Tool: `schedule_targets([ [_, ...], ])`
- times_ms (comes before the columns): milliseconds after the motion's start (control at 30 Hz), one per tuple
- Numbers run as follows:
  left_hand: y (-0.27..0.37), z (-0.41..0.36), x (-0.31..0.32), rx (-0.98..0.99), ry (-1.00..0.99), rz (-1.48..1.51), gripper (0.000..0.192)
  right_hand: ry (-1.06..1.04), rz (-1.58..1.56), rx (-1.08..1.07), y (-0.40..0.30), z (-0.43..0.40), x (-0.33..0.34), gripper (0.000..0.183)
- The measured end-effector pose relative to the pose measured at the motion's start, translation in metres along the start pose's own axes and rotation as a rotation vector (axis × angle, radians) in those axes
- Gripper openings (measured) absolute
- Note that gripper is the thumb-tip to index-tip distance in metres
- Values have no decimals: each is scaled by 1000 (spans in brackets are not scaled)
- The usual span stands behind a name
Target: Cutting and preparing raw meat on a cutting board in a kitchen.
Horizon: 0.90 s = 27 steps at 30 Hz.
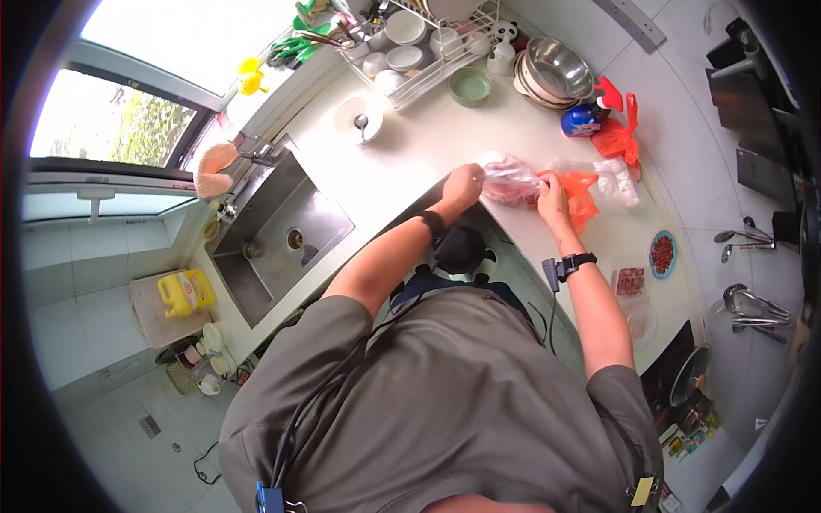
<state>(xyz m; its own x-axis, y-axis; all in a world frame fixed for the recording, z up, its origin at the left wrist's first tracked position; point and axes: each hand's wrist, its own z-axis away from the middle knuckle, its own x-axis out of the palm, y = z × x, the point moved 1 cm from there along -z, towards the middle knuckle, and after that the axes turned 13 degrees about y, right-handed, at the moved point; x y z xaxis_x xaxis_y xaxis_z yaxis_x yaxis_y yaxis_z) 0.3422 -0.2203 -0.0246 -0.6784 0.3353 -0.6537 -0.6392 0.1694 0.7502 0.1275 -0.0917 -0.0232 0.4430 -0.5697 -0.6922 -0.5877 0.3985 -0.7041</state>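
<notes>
A clear plastic bag (507, 183) with pinkish contents, apparently raw meat, rests on the white countertop near its inner corner. My left hand (463, 185) grips the bag's left side, where the plastic is drawn out towards the fingers. At the other side, my right hand (553, 200) pinches the gathered plastic. An orange plastic bag (577, 192) lies crumpled just behind and beside my right hand. Farther right is a crumpled whitish plastic bag (619, 183). My fingers partly hide the plastic they hold.
Left is a steel sink (276, 237) with a faucet (260, 152). At the back stand a dish rack (442, 64), a green bowl (469, 86), steel basin (559, 70) and blue spray bottle (582, 120). A plate of red-brown pieces (662, 254) and boxed meat (630, 282) lie right.
</notes>
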Motion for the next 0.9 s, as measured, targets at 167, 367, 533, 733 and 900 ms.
schedule_targets([
  [167, -9, -7, -3, 125, 63, 140, 21, 84, -58, 142, -6, -1, 7, 12],
  [367, 29, -19, -11, 353, -37, 97, 27, -19, -170, 189, -38, -6, -8, 16],
  [533, -1, -34, -29, 258, 167, 343, 21, -52, -49, -16, -33, -8, -18, 18],
  [733, -143, -58, -118, -232, 684, 309, 21, -49, -15, -37, -46, 4, -45, 12],
  [900, -238, -106, -202, -818, 752, 313, 66, -1, 22, -107, -69, 6, -46, 9],
])
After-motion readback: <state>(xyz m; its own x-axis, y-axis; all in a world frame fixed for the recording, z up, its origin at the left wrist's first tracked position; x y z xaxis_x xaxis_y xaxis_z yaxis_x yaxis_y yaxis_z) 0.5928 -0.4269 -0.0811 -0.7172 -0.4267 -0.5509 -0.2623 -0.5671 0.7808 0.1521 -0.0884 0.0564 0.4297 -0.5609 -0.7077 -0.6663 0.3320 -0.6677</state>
